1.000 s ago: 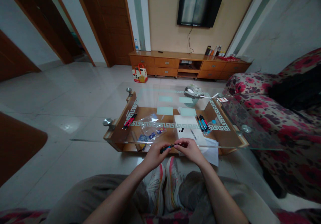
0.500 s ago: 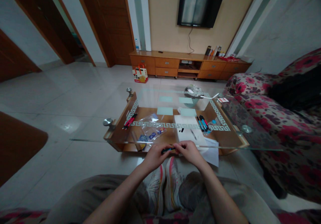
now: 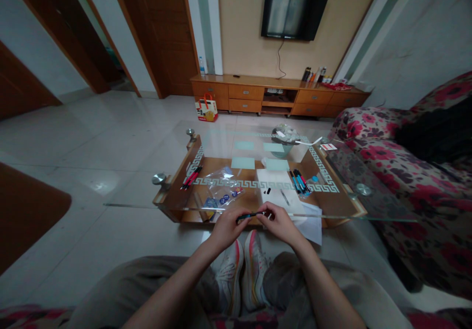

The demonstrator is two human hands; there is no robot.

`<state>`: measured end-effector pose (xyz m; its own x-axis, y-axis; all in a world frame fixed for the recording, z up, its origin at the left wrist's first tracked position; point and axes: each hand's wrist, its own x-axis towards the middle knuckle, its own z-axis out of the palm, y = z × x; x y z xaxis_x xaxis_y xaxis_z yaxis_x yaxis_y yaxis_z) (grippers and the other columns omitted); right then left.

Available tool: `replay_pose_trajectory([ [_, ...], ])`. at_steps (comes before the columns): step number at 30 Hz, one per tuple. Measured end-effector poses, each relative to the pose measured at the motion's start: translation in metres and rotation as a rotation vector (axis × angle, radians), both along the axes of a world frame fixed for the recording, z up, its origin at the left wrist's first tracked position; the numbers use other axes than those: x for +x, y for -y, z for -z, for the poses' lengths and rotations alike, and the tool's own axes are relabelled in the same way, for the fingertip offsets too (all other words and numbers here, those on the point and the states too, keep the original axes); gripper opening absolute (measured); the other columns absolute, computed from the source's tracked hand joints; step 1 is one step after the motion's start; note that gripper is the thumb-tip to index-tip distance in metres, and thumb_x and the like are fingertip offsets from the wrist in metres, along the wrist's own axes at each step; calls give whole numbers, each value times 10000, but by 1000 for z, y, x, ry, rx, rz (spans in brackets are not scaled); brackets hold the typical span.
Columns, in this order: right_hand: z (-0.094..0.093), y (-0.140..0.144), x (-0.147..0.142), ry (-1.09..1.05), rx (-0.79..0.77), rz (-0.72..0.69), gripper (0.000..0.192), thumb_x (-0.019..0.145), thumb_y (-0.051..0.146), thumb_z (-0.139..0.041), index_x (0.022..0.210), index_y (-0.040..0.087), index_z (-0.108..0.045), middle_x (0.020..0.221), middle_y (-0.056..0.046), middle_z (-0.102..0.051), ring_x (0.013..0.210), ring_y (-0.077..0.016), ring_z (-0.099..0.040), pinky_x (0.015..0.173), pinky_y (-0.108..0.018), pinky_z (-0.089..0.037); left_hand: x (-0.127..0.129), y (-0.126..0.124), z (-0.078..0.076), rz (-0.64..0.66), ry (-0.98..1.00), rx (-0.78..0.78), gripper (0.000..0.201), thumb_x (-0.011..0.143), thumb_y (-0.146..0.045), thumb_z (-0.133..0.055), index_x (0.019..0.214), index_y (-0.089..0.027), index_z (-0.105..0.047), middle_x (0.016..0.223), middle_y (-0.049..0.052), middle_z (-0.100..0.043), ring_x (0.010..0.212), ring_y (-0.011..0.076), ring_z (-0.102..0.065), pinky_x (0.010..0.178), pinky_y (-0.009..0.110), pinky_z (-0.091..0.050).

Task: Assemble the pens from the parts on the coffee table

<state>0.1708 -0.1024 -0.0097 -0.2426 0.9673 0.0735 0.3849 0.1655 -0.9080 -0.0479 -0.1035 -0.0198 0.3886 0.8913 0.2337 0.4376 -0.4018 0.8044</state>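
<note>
A slim dark pen (image 3: 251, 216) with a blue grip is held level between both hands, just above the near edge of the glass coffee table (image 3: 147, 204). My left hand (image 3: 225, 229) pinches its left end. My right hand (image 3: 280, 223) grips its right end. Just beyond the hands lies a white sheet of paper (image 3: 277, 191) with small dark pen parts on it. A bunch of blue and black pens (image 3: 299, 181) lies to its right. Red pens (image 3: 191, 177) lie at the table's left, beside a clear plastic bag (image 3: 222, 189).
A floral sofa (image 3: 413, 171) runs along the right. A bowl (image 3: 284, 136) stands at the table's far side. Beyond the tiled floor are a wooden TV cabinet (image 3: 276, 95), a wall TV (image 3: 293, 9) and a paper bag (image 3: 206, 108). My knees and shoes (image 3: 243, 270) are below.
My hands closed in on the pen half a second ago, then drew slightly apart again and rose a little. The table's contents have not moved.
</note>
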Motion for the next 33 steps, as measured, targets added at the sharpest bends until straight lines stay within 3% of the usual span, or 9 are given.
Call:
replay_pose_trajectory([
  [6, -3, 1, -2, 33, 35, -54, 358, 928, 467, -571, 709, 200, -664, 663, 0, -625, 642, -156, -543, 570, -246, -381, 0, 1, -2, 34, -1, -13, 227, 931, -338, -591, 1085, -236, -722, 1010, 66, -730, 944, 216, -654, 867, 327, -488],
  [11, -2, -2, 1, -6, 21, 23, 320, 912, 482, -590, 780, 207, -689, 690, -5, -643, 637, -161, -543, 569, -254, -386, -1, -2, 1, -83, 68, -38, 228, 870, -361, -674, 1053, -236, -726, 995, 51, -733, 916, 211, -658, 834, 316, -500],
  [14, -3, -6, 5, -78, 44, 117, 269, 897, 468, -612, 836, 218, -688, 737, -13, -648, 653, -165, -540, 588, -263, -398, -3, -8, 2, -194, 200, -152, 267, 832, -419, -714, 995, -209, -733, 907, 46, -729, 790, 183, -652, 712, 281, -504],
  [18, -5, -8, 8, -182, 56, 176, 240, 874, 452, -636, 910, 219, -677, 751, -14, -617, 656, -164, -520, 590, -268, -399, -4, -16, 1, -262, 526, -405, 371, 811, -470, -725, 997, -150, -696, 761, 37, -699, 635, 143, -625, 590, 247, -490],
  [22, -4, -7, 7, -172, 63, 159, 233, 874, 443, -637, 920, 218, -675, 795, -26, -639, 704, -177, -546, 628, -280, -421, -4, -18, 1, -292, 724, -469, 386, 791, -429, -761, 1027, -137, -672, 801, 53, -721, 721, 156, -671, 704, 284, -546],
  [27, -5, -6, 7, -113, 56, 120, 260, 911, 460, -599, 865, 216, -675, 770, -19, -653, 706, -180, -562, 633, -281, -415, -5, -19, 5, -282, 751, -444, 354, 796, -390, -769, 1036, -147, -675, 838, 52, -735, 784, 158, -690, 784, 293, -552],
  [33, -5, -4, 9, -42, 50, 77, 456, 987, 495, -468, 713, 193, -671, 651, -12, -592, 655, -166, -540, 644, -280, -399, -5, -17, 3, -252, 772, -446, 338, 792, -370, -777, 1024, -145, -677, 840, 53, -733, 783, 159, -689, 769, 276, -539],
])
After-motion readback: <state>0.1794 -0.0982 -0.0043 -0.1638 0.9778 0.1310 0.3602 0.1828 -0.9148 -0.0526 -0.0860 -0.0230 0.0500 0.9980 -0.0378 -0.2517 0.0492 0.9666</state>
